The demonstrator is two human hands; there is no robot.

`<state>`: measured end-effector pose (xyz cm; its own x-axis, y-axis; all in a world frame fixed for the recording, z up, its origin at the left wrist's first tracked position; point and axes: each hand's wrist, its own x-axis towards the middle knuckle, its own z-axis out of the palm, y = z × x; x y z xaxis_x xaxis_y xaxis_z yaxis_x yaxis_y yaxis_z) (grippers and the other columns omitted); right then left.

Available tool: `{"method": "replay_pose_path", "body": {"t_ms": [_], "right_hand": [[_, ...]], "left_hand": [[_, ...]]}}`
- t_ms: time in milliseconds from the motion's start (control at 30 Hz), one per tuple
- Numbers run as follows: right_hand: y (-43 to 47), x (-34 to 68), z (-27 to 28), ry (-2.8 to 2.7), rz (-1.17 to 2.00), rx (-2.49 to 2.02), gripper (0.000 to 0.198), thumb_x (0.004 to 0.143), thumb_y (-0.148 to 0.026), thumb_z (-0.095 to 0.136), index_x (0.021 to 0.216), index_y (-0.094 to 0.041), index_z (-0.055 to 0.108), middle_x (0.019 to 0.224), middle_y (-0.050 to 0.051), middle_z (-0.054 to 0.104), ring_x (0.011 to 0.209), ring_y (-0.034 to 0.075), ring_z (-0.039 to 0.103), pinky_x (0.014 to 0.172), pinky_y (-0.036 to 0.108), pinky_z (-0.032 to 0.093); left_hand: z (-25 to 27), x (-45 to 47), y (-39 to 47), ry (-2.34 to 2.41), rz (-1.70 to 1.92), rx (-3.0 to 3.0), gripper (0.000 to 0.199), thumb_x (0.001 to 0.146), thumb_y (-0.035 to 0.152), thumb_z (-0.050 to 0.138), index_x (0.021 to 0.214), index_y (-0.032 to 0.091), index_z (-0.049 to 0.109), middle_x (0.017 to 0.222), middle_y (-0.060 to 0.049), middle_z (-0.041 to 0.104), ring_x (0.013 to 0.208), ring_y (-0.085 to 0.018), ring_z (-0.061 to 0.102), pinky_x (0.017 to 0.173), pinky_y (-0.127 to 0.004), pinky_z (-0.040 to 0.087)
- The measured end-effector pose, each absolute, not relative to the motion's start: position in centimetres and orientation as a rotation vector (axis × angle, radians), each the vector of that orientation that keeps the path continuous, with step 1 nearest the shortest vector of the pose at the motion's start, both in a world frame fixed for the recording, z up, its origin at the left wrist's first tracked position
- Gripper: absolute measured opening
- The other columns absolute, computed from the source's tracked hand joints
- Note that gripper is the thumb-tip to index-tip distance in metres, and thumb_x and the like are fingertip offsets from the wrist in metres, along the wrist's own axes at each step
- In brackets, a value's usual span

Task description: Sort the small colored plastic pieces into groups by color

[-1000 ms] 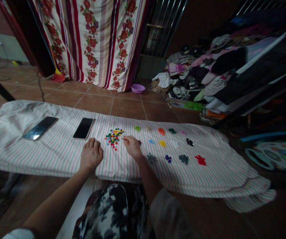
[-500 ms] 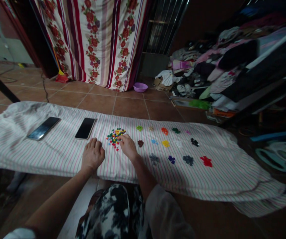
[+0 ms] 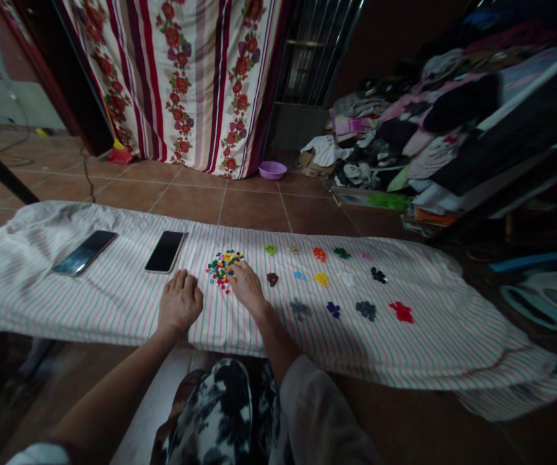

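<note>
My left hand (image 3: 180,301) rests palm down on the striped cloth (image 3: 113,303), its fingers loosely bent and a little apart, holding nothing. My right hand (image 3: 246,284) reaches into the right side of a mixed pile of tiny coloured pieces (image 3: 220,263). Its thumb and fingertips are pinched together there; whatever is between them is too small to make out. Right of this hand lie small heaps sorted by colour, among them brown (image 3: 272,279), lime green (image 3: 270,250), orange (image 3: 319,254), yellow (image 3: 321,279), grey (image 3: 299,308), black (image 3: 378,276) and red (image 3: 401,312).
Two phones (image 3: 166,251) (image 3: 85,252) lie on the cloth left of the pile. Beyond the cloth, a purple basin (image 3: 273,170) stands on the tiled floor by a floral curtain (image 3: 201,84). Clothes (image 3: 404,129) are heaped at the back right.
The view has shifted very slightly. My right hand keeps its fingertips at the pile with hardly any movement, and my left hand stays put on the cloth.
</note>
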<state>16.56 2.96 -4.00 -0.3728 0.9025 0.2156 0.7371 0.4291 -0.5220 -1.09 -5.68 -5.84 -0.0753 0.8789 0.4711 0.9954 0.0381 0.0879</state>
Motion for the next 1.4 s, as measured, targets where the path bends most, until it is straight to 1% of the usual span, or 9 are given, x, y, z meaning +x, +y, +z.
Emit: {"method": "replay_pose_path", "body": {"t_ms": [167, 267, 433, 567, 667, 800, 1000, 1200, 1400], "right_hand": [[2.8, 16.7, -3.6, -2.209, 0.43, -1.316, 0.015, 0.09, -0.017, 0.054, 0.096, -0.022, 0.066, 0.104, 0.004, 0.062, 0.089, 0.015, 0.06, 0.08, 0.025, 0.046], [3.0, 17.1, -3.6, -2.184, 0.44, -1.282, 0.014, 0.09, -0.018, 0.052, 0.095, -0.022, 0.064, 0.1, 0.004, 0.063, 0.087, 0.015, 0.06, 0.081, 0.025, 0.045], [3.8, 18.7, -3.8, -2.054, 0.484, -1.296, 0.018, 0.083, -0.011, 0.051, 0.093, -0.021, 0.062, 0.093, 0.003, 0.065, 0.086, 0.016, 0.061, 0.082, 0.027, 0.046], [4.3, 21.3, -3.6, -1.942, 0.467, -1.37, 0.02, 0.08, -0.012, 0.051, 0.093, -0.022, 0.063, 0.088, 0.002, 0.065, 0.081, 0.016, 0.06, 0.079, 0.026, 0.046], [4.5, 24.0, -3.1, -1.879, 0.398, -1.421, 0.023, 0.08, -0.012, 0.049, 0.094, -0.022, 0.065, 0.088, 0.003, 0.065, 0.083, 0.017, 0.06, 0.079, 0.027, 0.046], [4.6, 27.5, -2.7, -1.814, 0.311, -1.559, 0.026, 0.077, -0.011, 0.049, 0.092, -0.022, 0.068, 0.086, 0.004, 0.064, 0.081, 0.018, 0.06, 0.078, 0.028, 0.046], [4.8, 31.5, -3.2, -1.762, 0.253, -1.751, 0.025, 0.073, -0.01, 0.053, 0.089, -0.019, 0.07, 0.082, 0.006, 0.065, 0.079, 0.019, 0.06, 0.078, 0.028, 0.047], [4.7, 33.9, -3.5, -1.787, 0.214, -1.895, 0.027, 0.076, -0.008, 0.052, 0.089, -0.019, 0.073, 0.08, 0.005, 0.068, 0.082, 0.018, 0.062, 0.077, 0.025, 0.045], [4.4, 34.1, -3.3, -1.836, 0.231, -2.022, 0.029, 0.081, -0.005, 0.05, 0.095, -0.017, 0.073, 0.09, 0.006, 0.07, 0.088, 0.017, 0.063, 0.08, 0.023, 0.043]], "left_hand": [[-5.8, -1.1, -5.7, -2.048, -0.565, -1.929, 0.025, 0.089, 0.023, 0.042, 0.103, 0.012, 0.06, 0.128, -0.021, 0.059, 0.127, -0.033, 0.051, 0.105, -0.046, 0.041], [-5.7, -1.1, -5.7, -2.041, -0.575, -1.927, 0.025, 0.089, 0.023, 0.042, 0.102, 0.013, 0.06, 0.127, -0.02, 0.06, 0.125, -0.033, 0.052, 0.104, -0.046, 0.042], [-5.6, -1.0, -5.8, -2.038, -0.591, -1.939, 0.024, 0.088, 0.023, 0.042, 0.102, 0.014, 0.059, 0.126, -0.02, 0.06, 0.124, -0.033, 0.053, 0.102, -0.047, 0.043], [-5.5, -1.0, -5.8, -2.061, -0.599, -1.938, 0.025, 0.088, 0.023, 0.041, 0.102, 0.013, 0.059, 0.127, -0.021, 0.059, 0.126, -0.033, 0.051, 0.104, -0.048, 0.042], [-5.6, -1.0, -5.8, -2.055, -0.588, -1.946, 0.027, 0.088, 0.024, 0.041, 0.104, 0.012, 0.06, 0.127, -0.022, 0.059, 0.126, -0.033, 0.051, 0.104, -0.048, 0.042], [-5.6, -1.2, -5.8, -2.043, -0.561, -1.944, 0.028, 0.089, 0.024, 0.041, 0.104, 0.011, 0.06, 0.127, -0.023, 0.059, 0.125, -0.034, 0.052, 0.103, -0.048, 0.043], [-5.6, -1.1, -5.8, -2.034, -0.531, -1.923, 0.027, 0.089, 0.025, 0.041, 0.103, 0.011, 0.06, 0.126, -0.021, 0.06, 0.122, -0.034, 0.055, 0.1, -0.047, 0.046], [-5.7, -1.3, -5.8, -2.007, -0.534, -1.919, 0.025, 0.088, 0.024, 0.043, 0.102, 0.011, 0.06, 0.125, -0.021, 0.061, 0.121, -0.034, 0.056, 0.099, -0.047, 0.046], [-5.7, -1.3, -5.7, -2.0, -0.529, -1.923, 0.025, 0.088, 0.023, 0.043, 0.102, 0.011, 0.06, 0.125, -0.021, 0.061, 0.122, -0.035, 0.055, 0.099, -0.047, 0.047]]}}
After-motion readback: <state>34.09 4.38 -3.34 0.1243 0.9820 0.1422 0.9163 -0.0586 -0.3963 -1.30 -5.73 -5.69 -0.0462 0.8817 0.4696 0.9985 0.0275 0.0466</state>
